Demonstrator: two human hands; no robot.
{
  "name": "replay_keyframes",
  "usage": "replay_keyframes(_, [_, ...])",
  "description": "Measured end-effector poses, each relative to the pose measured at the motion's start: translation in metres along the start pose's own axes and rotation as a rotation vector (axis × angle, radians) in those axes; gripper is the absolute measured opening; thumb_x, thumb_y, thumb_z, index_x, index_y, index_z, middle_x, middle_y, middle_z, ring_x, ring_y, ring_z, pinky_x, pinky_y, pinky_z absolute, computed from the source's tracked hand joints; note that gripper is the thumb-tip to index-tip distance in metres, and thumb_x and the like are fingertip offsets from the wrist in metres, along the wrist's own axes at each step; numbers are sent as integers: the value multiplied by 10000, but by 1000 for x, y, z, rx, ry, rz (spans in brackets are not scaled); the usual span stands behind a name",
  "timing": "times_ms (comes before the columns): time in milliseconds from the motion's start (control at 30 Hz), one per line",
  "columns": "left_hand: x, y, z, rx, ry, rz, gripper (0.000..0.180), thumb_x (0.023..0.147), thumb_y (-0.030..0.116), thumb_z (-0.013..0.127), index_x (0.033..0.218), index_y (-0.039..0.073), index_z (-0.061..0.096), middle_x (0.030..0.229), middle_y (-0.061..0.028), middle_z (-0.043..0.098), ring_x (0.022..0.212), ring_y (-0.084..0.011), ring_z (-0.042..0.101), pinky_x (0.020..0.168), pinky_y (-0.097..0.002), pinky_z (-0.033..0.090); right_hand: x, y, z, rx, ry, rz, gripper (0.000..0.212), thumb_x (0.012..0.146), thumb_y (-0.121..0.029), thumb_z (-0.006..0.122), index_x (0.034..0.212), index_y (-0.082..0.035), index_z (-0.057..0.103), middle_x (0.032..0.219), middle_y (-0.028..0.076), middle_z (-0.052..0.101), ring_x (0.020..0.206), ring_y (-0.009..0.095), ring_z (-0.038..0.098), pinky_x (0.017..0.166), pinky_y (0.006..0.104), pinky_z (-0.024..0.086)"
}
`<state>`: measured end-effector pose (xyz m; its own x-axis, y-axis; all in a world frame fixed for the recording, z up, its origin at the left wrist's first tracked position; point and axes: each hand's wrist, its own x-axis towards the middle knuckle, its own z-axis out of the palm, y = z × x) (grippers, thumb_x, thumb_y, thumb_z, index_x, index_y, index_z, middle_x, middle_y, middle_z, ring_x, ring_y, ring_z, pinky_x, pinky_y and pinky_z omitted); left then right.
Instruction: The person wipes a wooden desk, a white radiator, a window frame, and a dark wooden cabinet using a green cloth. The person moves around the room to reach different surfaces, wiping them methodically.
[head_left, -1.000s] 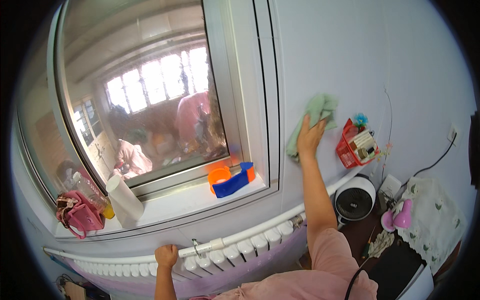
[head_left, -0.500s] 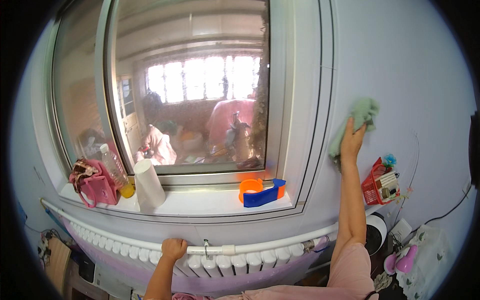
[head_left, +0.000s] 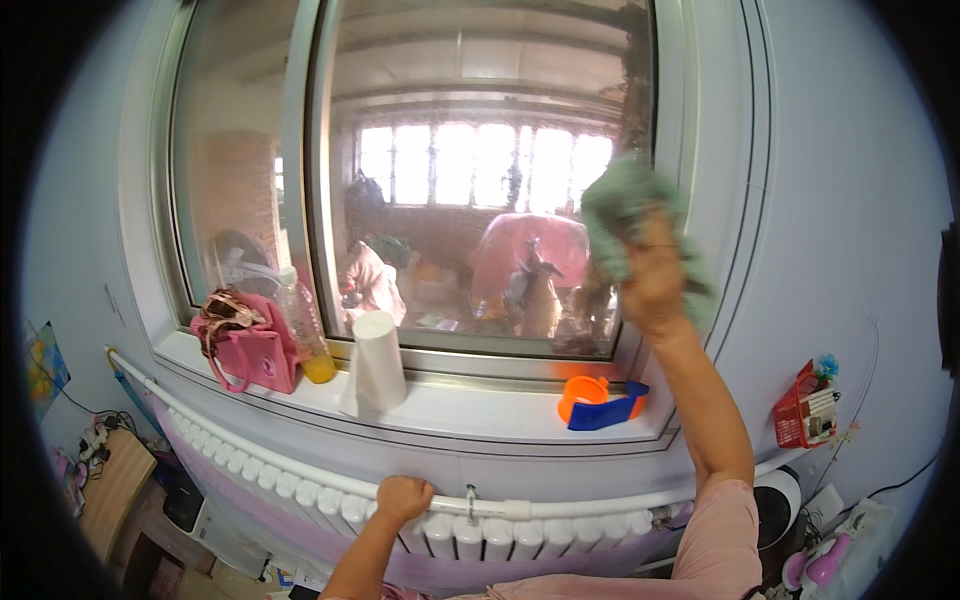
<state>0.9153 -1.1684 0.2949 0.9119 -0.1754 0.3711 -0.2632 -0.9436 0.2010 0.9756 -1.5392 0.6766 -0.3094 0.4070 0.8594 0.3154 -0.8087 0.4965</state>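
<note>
A crumpled green cloth (head_left: 625, 200) is in my right hand (head_left: 655, 285), its fingers closed on it. The hand is raised in front of the right edge of the window pane (head_left: 450, 270), and cloth and fingers are slightly blurred. Below the window, my left hand (head_left: 404, 497) is wrapped round the white pipe (head_left: 590, 508) that runs along the top of the radiator (head_left: 500, 540). Its fingertips are hidden behind the pipe.
On the sill stand a pink bag (head_left: 258, 350), a clear bottle (head_left: 302, 325) with yellow liquid, a white paper roll (head_left: 378, 360) and an orange and blue plastic holder (head_left: 603, 403). A red basket (head_left: 795, 410) hangs on the wall at right. A wooden desk (head_left: 115, 490) stands lower left.
My right hand has moved the green cloth from the wall right of the window to the pane's right edge. The view has shifted left. My left hand stays on the pipe.
</note>
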Motion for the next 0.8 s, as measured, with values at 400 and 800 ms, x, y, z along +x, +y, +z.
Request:
replay_keyframes(400, [8,6,-12,-74,-100,72,430,873,335,437,659,59,688,693,-152,677,624,-341,653,613,-480,526,93,6,165,-233,-22,466,520,865,-254,584,1349,-91,486,1429,235,409,1312,409,389,1033,545,347])
replay_keyframes(800, [7,3,-24,-118,-175,87,416,886,302,407,709,89,717,754,-129,702,690,-309,678,668,-439,530,116,-22,177,-174,-202,188,463,853,-180,581,1299,-64,526,1321,247,485,1233,404,449,1054,496,338])
